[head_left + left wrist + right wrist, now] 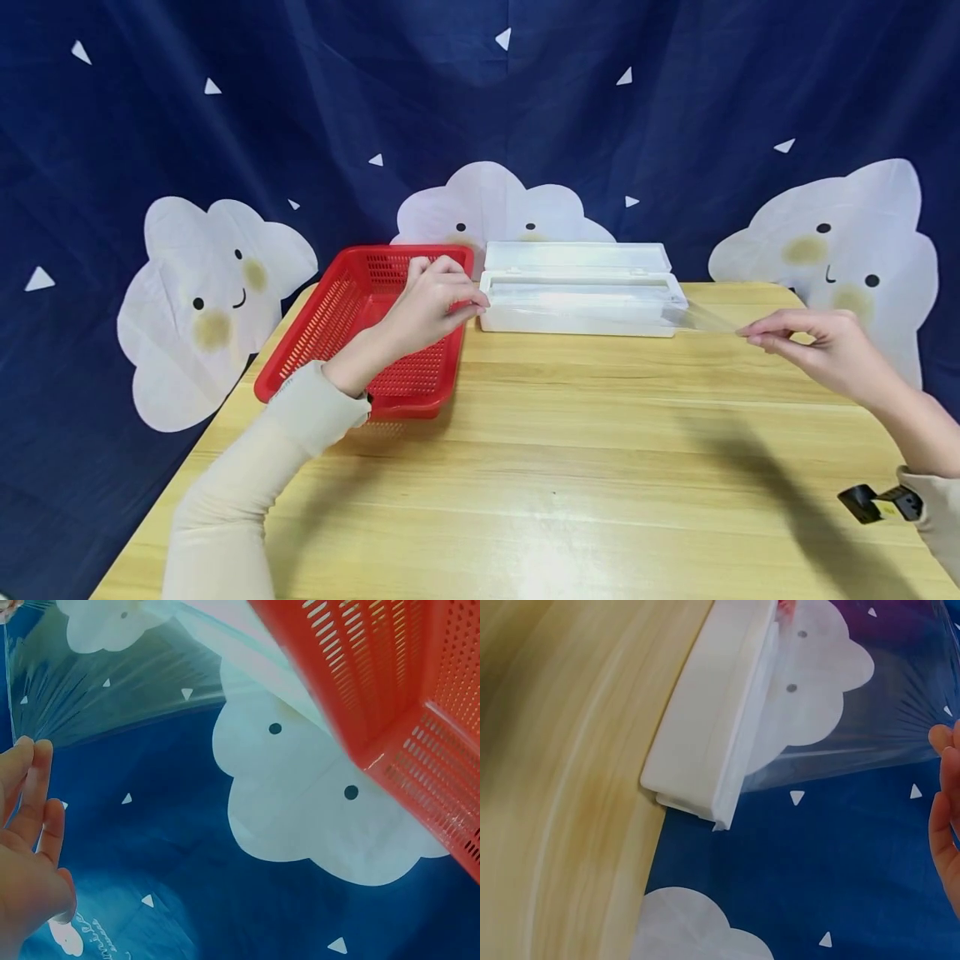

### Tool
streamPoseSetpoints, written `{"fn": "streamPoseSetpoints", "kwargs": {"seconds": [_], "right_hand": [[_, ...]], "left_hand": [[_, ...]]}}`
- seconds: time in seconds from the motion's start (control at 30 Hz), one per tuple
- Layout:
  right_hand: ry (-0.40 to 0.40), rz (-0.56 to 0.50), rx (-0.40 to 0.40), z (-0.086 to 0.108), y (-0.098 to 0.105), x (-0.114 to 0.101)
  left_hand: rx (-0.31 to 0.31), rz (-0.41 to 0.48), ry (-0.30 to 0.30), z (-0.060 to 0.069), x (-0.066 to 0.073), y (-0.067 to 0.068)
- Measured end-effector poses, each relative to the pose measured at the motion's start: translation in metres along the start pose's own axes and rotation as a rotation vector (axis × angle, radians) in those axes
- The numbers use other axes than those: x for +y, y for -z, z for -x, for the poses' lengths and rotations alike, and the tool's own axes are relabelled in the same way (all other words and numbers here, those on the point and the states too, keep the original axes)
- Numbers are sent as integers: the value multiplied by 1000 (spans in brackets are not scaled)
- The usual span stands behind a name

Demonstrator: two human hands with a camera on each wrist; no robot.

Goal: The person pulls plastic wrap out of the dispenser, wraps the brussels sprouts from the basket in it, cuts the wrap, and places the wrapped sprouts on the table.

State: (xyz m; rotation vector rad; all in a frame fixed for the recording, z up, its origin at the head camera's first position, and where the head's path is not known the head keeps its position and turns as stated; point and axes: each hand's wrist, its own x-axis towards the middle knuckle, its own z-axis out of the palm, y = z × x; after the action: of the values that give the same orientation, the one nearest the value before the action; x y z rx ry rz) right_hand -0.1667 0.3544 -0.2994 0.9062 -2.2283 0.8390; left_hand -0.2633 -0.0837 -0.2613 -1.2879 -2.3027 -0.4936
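Observation:
A white cling film dispenser box (577, 322) stands at the back of the table, its lid (577, 255) raised behind it. A clear sheet of cling film (855, 712) stretches from the box between both hands. My left hand (435, 302) pinches one corner of the film near the box's left end, above the red basket's right side. My right hand (832, 348) pinches the other corner, to the right of the box and apart from it. Creases fan out from the fingertips in both wrist views. The roll inside the box is hard to make out.
A red plastic basket (459, 350) with slotted walls sits left of the box, partly behind my left forearm. The wooden table (570, 467) reaches toward me. A dark blue cloth (570, 108) with clouds and triangles hangs behind the table.

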Motion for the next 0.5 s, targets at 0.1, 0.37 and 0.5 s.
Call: {"fn": "streamPoseSetpoints", "kwargs": {"seconds": [0.1,0.37,0.5], "right_hand": [[3,-16,12,4,-3,0],[-70,37,-31,18,-8,-3],[-71,66,-46,23,-11,-3]], "left_hand": [[3,-2,-10,4,1,-4],[25,3,-36,16,4,-13],[33,-4,-37,23,6,-18]]}}
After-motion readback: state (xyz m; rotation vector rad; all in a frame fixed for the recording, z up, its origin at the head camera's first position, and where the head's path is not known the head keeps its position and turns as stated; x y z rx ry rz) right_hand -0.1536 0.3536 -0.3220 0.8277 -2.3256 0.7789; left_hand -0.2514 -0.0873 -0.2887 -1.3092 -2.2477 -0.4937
